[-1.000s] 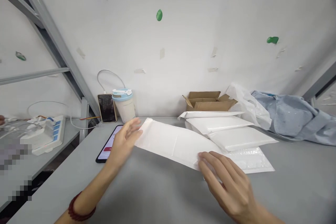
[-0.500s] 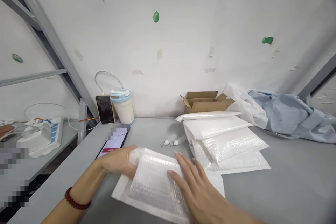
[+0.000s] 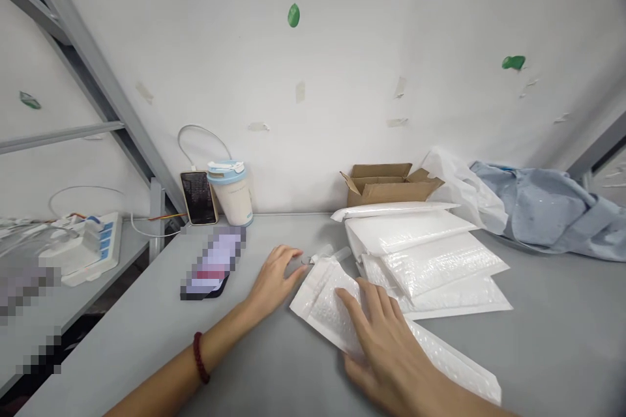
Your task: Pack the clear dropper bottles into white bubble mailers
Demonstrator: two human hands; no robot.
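My right hand [image 3: 391, 345] is on a white bubble mailer [image 3: 327, 303], with its fingers over the top and its thumb at the near edge. The mailer lies slanted across the table, and the hand and forearm cover part of it. My left hand [image 3: 276, 277] is stretched forward with thumb and forefinger apart. Its fingertips are at the small metal ring of a clear tube-like item [image 3: 320, 254]. A second clear piece [image 3: 341, 254] lies beside it, partly behind the mailer's upper corner. Whether the fingertips touch the ring, I cannot tell.
Several more bubble mailers [image 3: 435, 260] are stacked at right, before an open cardboard box [image 3: 391, 190]. A white plastic bag [image 3: 462, 189] and blue cloth [image 3: 548, 208] lie beyond. At left are a lidded cup [image 3: 233, 199], an upright phone [image 3: 199, 197] and a flat phone [image 3: 215, 264].
My left hand has come off the mailer and moved right to the small clear items. The mailer has turned and shifted right under my right hand. The view has tilted slightly.
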